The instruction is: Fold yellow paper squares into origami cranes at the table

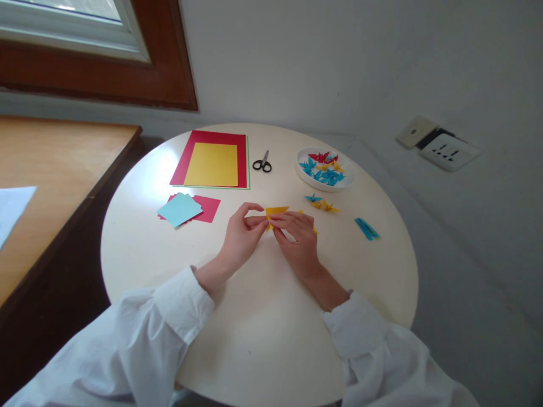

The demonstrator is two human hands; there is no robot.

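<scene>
A small piece of yellow folded paper (275, 211) is held between my two hands over the middle of the round table. My left hand (246, 229) pinches its left side with thumb and fingers. On the other side, my right hand (298, 234) is closed on it too, its fingers covering the lower part. More yellow paper (315, 230) peeks out behind my right hand, mostly hidden. Just beyond that hand lie a blue paper crane (313, 198) and yellow paper cranes (328, 207).
A white dish (316, 183) holds several red, yellow and blue cranes. Scissors (263, 164) lie beside red and yellow sheets (212, 164). Light blue squares (180, 210) overlap pink ones (207, 208) at left. Folded blue strips (367, 229) rest at right on the white table (254, 339).
</scene>
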